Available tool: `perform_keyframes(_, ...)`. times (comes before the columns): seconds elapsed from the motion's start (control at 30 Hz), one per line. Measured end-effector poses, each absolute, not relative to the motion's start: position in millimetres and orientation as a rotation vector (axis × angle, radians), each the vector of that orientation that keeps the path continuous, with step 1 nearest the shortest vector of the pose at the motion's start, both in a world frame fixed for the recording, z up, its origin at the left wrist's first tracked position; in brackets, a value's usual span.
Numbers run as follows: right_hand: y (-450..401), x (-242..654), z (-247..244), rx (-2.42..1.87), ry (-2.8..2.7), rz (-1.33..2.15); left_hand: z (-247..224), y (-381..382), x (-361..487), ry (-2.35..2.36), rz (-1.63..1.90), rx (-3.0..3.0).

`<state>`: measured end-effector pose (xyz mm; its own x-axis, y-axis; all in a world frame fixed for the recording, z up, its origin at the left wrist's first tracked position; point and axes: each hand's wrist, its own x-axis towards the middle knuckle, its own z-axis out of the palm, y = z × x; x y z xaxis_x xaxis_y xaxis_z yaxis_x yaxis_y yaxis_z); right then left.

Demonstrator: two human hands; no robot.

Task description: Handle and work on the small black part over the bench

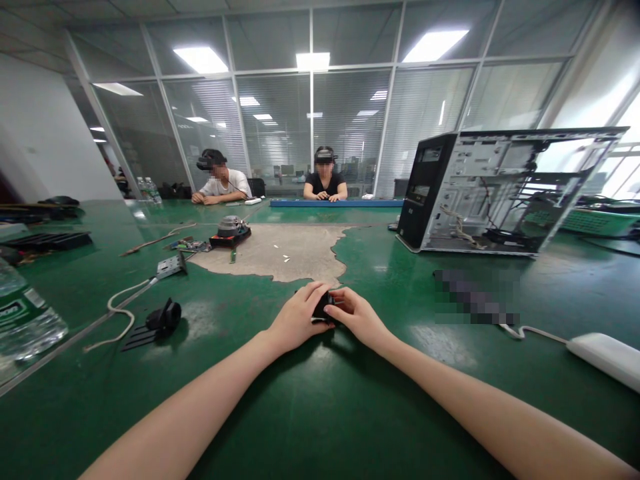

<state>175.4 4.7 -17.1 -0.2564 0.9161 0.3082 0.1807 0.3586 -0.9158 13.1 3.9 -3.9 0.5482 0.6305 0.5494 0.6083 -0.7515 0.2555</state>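
Near the middle of the green table [320,413], my left hand [299,313] is wrapped round a small black part [321,305]. My right hand [359,316] grips the same part from the right, its thumb against the near face. Much of the part is hidden by my fingers. Just beyond both hands lies a bare tan patch [300,250] in the table's green surface. A black and red device with a grey round top [231,231] rests at the patch's left end.
An opened computer case [480,193] stands at the right. A black bracket [160,323], a water bottle [25,313] and a white cable [120,308] lie left; a white power strip [607,359] lies right. Two people sit across the table.
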Motion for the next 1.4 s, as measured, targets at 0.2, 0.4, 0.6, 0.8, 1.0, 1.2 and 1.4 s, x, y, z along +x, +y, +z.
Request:
perform_keyframes(0.2,0.4,175.1,-15.4,-0.959,-1.658,1.013,-5.2,3.4,15.8,1.115,0.898,2.754)
perform_keyframes(0.4,2.0,175.8,-17.7,-0.936,-1.66,0.995,-7.0,2.8,16.7,1.099,0.925,2.791)
perform_keyframes(0.6,4.0,176.0,-17.6,-0.947,-1.672,1.048,-7.3,2.7,15.9,1.092,0.913,2.796)
perform_keyframes(0.8,-5.7,177.1,-10.6,-0.842,-1.701,1.083,-7.5,2.2,15.2,1.092,0.898,2.813)
perform_keyframes(1.0,0.9,176.0,-14.9,-0.915,-1.636,1.086,-6.9,1.4,16.3,1.088,0.919,2.804)
perform_keyframes(1.2,1.1,177.3,-16.2,-0.941,-1.678,1.069,-6.4,1.6,16.1,1.096,0.918,2.793)
perform_keyframes(1.4,-4.9,180.1,-9.2,-0.851,-1.684,1.156,-5.3,0.9,15.1,1.103,0.894,2.809)
